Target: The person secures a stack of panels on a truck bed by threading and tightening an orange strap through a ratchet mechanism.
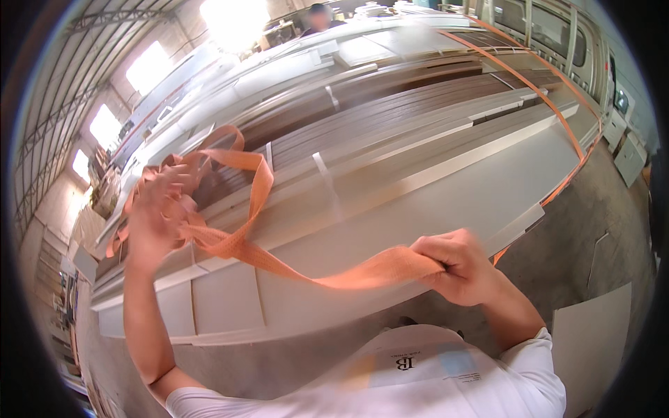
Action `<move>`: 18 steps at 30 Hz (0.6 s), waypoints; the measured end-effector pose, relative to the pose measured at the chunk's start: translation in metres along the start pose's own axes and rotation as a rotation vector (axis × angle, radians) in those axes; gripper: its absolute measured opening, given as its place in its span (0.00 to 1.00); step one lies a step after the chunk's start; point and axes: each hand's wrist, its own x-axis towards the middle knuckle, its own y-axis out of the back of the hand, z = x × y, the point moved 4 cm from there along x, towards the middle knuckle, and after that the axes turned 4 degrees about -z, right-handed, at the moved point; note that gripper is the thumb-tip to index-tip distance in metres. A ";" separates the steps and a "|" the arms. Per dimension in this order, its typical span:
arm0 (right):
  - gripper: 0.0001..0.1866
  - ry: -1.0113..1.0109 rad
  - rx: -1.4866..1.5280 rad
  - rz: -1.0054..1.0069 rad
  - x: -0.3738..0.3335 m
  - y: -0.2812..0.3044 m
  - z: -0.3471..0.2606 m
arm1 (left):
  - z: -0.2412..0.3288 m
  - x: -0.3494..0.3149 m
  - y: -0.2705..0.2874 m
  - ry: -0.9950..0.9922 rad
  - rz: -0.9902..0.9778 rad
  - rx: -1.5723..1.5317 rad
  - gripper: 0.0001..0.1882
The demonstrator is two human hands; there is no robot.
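A wide orange webbing strap [261, 181] runs in loose loops over a stack of long boards and panels [390, 125]. My right hand [456, 268] is closed round one length of it, near the stack's front edge. From there the strap sags leftward to a tangled bunch of loops. My left hand [157, 212] is raised against that bunch, smeared by motion, its fingers stretched out and apart. Whether any loop hangs on that hand is hard to see. The boards are brown, grey and white, lying flat.
Tightened orange straps [550, 104] cross the stack's right end. A vehicle with side windows [557, 42] stands at the far right. A person [318, 19] is behind the stack. A pale panel [592, 341] leans at the lower right, on the concrete floor.
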 end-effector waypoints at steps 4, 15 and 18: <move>0.07 0.343 0.131 -0.155 -0.009 -0.009 -0.028 | 0.129 -0.013 -0.040 -0.574 -0.329 -0.072 0.30; 0.16 0.643 0.828 0.836 -0.204 0.183 -0.030 | -0.133 0.046 -0.003 0.040 -0.011 0.582 0.18; 0.16 0.599 0.781 0.985 -0.236 0.195 -0.031 | -0.221 0.073 0.043 0.617 0.291 0.928 0.22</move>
